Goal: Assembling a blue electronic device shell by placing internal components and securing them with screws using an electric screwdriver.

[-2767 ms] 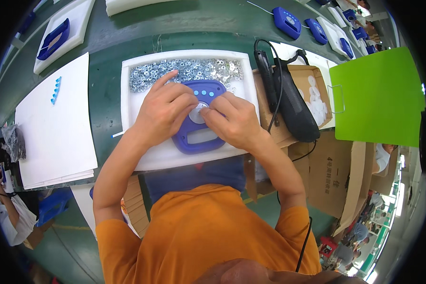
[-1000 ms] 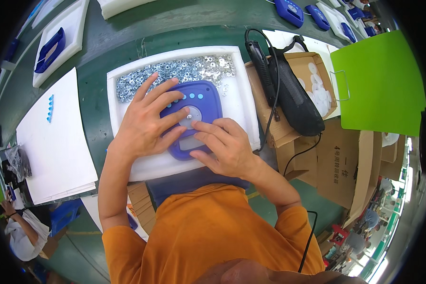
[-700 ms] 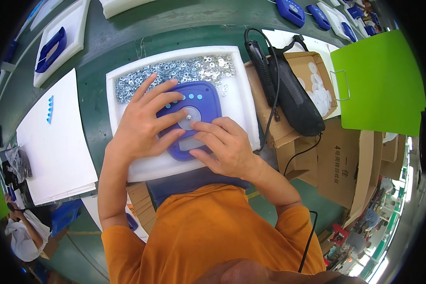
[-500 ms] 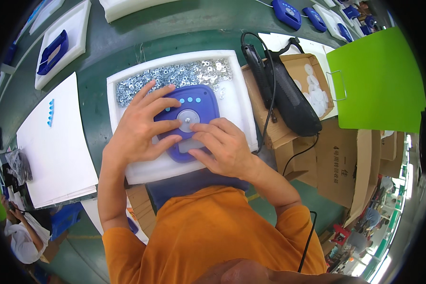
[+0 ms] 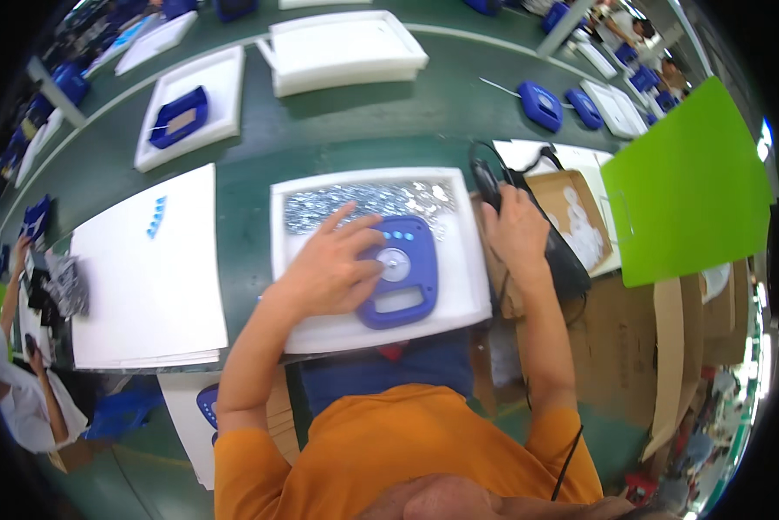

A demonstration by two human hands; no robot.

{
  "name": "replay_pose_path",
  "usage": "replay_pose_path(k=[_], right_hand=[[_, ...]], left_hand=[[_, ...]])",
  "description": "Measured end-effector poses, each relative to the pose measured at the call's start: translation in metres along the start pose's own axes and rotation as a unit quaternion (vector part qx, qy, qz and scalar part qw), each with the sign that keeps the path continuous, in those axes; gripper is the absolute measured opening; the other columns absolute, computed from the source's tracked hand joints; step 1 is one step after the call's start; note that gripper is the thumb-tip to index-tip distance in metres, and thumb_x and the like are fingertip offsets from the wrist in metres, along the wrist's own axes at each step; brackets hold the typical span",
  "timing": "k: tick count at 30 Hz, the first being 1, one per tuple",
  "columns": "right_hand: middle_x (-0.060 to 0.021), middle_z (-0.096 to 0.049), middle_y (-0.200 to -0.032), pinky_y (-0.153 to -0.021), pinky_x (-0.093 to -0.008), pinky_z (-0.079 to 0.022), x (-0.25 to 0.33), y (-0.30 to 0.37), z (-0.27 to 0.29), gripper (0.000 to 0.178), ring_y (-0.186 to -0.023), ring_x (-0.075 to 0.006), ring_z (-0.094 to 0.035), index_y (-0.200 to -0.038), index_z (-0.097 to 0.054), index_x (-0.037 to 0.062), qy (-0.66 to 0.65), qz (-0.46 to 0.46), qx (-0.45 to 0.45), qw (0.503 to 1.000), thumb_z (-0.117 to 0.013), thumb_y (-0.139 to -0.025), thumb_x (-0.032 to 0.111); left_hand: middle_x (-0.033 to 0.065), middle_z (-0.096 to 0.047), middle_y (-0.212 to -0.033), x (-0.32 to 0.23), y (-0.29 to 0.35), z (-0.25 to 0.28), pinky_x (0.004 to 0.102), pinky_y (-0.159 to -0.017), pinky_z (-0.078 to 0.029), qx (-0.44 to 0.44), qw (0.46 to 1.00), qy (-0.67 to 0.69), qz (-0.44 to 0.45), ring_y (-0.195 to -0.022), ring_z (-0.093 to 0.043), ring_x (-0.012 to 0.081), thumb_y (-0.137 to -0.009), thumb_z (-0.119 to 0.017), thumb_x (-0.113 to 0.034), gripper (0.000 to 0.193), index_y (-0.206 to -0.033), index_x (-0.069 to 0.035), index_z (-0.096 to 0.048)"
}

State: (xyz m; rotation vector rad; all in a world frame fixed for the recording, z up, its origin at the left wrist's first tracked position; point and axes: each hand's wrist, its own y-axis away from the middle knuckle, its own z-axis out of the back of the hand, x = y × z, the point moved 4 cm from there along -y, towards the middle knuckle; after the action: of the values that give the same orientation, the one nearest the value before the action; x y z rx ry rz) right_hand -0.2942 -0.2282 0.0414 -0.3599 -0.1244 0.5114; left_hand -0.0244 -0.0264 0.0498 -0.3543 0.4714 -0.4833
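A blue plastic housing (image 5: 420, 251) with a rounded outline lies in the white foam tray (image 5: 472, 299). It has a row of light-blue dots, a clear round disc (image 5: 395, 265) with a small metal piece at its centre, and a rectangular opening. My left hand (image 5: 333, 264) rests over the housing's left edge, fingers spread, with fingertips by the disc. To the right, my right hand (image 5: 518, 230) is closed around a black corded electric screwdriver (image 5: 485, 182). The hand covers its lower part, and blur hides the exact grip.
Small metal parts (image 5: 329, 206) fill the tray's far side. A cardboard box (image 5: 545, 186) holds white discs (image 5: 584, 238). A green board (image 5: 684, 191) stands at right. White sheets (image 5: 160, 295) lie at left, and stacked foam trays (image 5: 346, 48) sit beyond. A person works at far left.
My right hand has left the disc and moved right to the screwdriver. My left hand stays on the housing. The view has shifted, showing more of the far bench.
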Motion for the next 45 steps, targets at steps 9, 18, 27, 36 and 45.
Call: replay_pose_path(k=[9, 18, 27, 36, 45], right_hand=[[-0.0222, -0.08, -0.104, -0.084, -0.0569, -0.064, -0.024, -0.017, -0.013, 0.045, -0.101, -0.0454, -0.079, -0.118, -0.068, 0.0021, 0.027, -0.027, 0.033, 0.999, -0.085, -0.095, 0.036], [-0.0146, -0.071, -0.119, -0.087, -0.0458, -0.064, 0.011, 0.021, 0.099, 0.041, -0.106, -0.0324, -0.073, -0.148, -0.057, -0.0028, -0.732, -0.158, -0.151, 0.645, -0.068, -0.11, 0.01], [-0.008, -0.07, -0.09, -0.065, -0.0345, -0.059, 0.112, 0.037, 0.076, 0.028, -0.07, -0.0182, -0.068, -0.118, -0.066, 0.0008, -0.819, -0.033, -0.094, 0.566, -0.088, -0.101, 0.002], [-0.0069, -0.072, -0.094, -0.065, -0.0281, -0.058, 0.156, 0.024, 0.068, 0.034, -0.073, -0.0148, -0.07, -0.116, -0.068, 0.0025, -0.813, 0.018, -0.053, 0.579, -0.094, -0.096, 0.001], [-0.0104, -0.069, -0.088, -0.065, -0.0333, -0.058, 0.157, 0.024, 0.047, 0.032, -0.068, -0.018, -0.067, -0.117, -0.06, 0.0025, -0.76, 0.064, -0.043, 0.645, -0.088, -0.101, 0.002]], left_hand=[[0.0099, -0.075, -0.127, 0.004, 0.004, -0.004, 0.0649, -0.138, -0.035, -0.016, 1.0, 0.02, -0.009, -0.147, -0.065, 0.0346, -0.081, -0.077, -0.009, 0.021, -0.099, -0.013, -0.088], [0.0089, -0.073, -0.13, 0.015, 0.004, -0.002, 0.0648, -0.14, -0.035, -0.007, 1.0, 0.015, 0.001, -0.15, -0.062, 0.0337, -0.072, -0.075, 0.002, 0.034, -0.101, -0.011, -0.088], [0.008, -0.073, -0.128, 0.013, 0.005, -0.013, 0.0622, -0.137, -0.04, -0.04, 0.999, 0.009, 0.003, -0.147, -0.064, 0.0331, -0.074, -0.079, 0.006, 0.03, -0.097, -0.012, -0.087], [0.0076, -0.073, -0.13, 0.014, 0.007, -0.012, 0.0622, -0.137, -0.039, -0.046, 0.999, 0.012, -0.001, -0.148, -0.063, 0.0324, -0.071, -0.081, 0.003, 0.031, -0.097, -0.012, -0.088], [0.0067, -0.073, -0.125, 0.015, 0.008, -0.012, 0.0595, -0.138, -0.038, -0.047, 0.999, 0.001, -0.007, -0.146, -0.064, 0.0311, -0.079, -0.078, -0.004, 0.021, -0.094, -0.015, -0.088]])
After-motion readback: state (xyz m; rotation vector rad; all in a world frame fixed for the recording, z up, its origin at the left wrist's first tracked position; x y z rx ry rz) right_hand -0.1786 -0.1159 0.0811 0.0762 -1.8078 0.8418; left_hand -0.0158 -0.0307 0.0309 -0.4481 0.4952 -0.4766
